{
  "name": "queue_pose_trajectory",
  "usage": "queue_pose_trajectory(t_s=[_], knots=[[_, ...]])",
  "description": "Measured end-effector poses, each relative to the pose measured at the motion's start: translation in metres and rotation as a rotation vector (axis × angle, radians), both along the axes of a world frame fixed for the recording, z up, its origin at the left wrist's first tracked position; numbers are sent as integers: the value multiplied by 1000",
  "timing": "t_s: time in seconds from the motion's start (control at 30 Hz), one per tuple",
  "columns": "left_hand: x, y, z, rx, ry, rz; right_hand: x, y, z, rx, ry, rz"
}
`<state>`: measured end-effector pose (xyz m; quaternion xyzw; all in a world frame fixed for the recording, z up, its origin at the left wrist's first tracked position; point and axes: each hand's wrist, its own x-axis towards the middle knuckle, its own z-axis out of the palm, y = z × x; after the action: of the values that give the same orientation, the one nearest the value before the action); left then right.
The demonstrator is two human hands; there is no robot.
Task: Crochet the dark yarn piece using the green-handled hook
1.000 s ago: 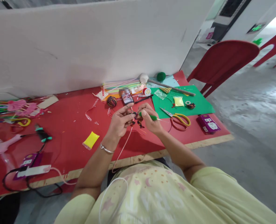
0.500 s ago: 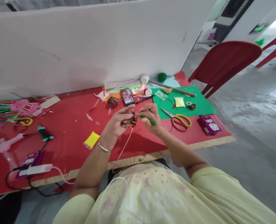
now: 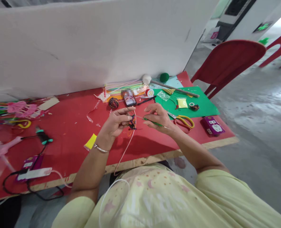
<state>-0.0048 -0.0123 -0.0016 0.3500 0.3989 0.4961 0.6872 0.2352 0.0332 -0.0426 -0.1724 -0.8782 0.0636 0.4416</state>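
Note:
My left hand [image 3: 118,122] pinches a small dark crocheted piece [image 3: 132,122] with orange and red in its yarn. Between the fingers of my right hand [image 3: 157,116] is a crochet hook [image 3: 152,121] with a green handle. Its thin metal shaft points left toward the crocheted piece; I cannot tell whether the tip touches it. A pale pink cord [image 3: 125,148] runs down from near the piece over the table's front edge. Beyond my left hand, a ball of dark multicoloured yarn [image 3: 113,103] rests on the red table covering [image 3: 71,126].
Scissors [image 3: 183,122] with red and yellow handles lie right of my right hand, partly on a green sheet [image 3: 207,109]. Near them stands a purple box [image 3: 212,126]. A phone [image 3: 130,100] lies behind my hands. A glue gun [image 3: 9,146] and power strip [image 3: 34,173] are at left.
My right hand has moved right, drawing the hook away from the crocheted piece. My left hand has shifted slightly left and turned, showing more of the piece.

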Motion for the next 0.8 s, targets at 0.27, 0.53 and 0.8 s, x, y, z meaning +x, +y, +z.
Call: queue_pose_trajectory(t_s=[0.27, 0.53, 0.8], knots=[[2, -2, 9, 25, 77, -6, 2, -3, 22, -83, 7, 179], [3, -1, 7, -3, -7, -60, 0, -8, 18, -223, 118, 166], [20, -8, 1, -32, -96, 63, -6, -12, -4, 142, 154, -102]])
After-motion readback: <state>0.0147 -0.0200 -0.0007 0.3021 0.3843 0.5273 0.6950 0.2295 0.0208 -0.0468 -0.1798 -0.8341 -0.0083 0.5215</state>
